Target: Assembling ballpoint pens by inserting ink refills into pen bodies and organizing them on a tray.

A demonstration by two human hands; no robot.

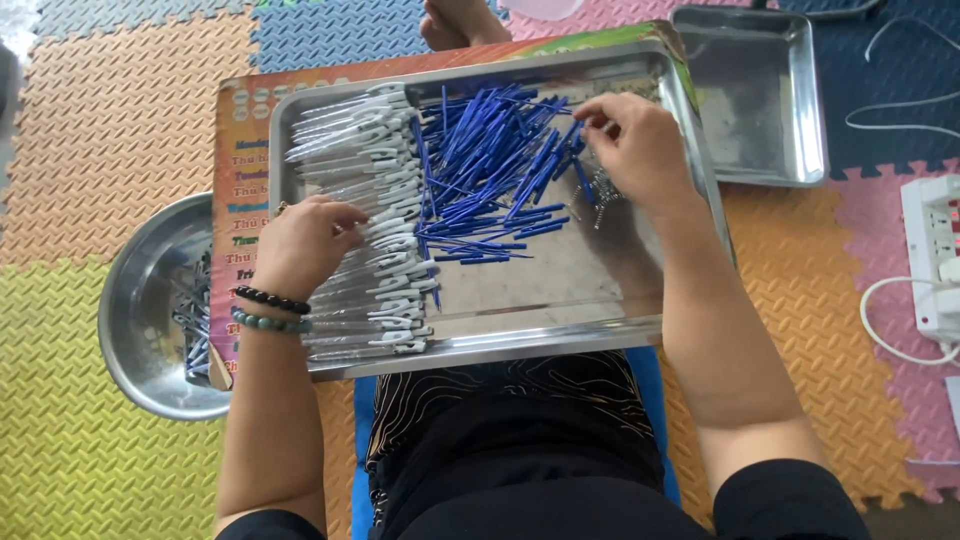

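Blue pen refills (495,170) lie heaped in the upper middle of the steel tray (560,300), long axes mostly running from lower left to upper right. At the heap's upper-right edge the right hand (635,150) has its fingers pinched into the refills, near a small clump of metal springs (603,188). Toward the tray's left side, the left hand (300,245) rests curled on the row of clear pen barrels (365,220); whether it grips 1 cannot be told.
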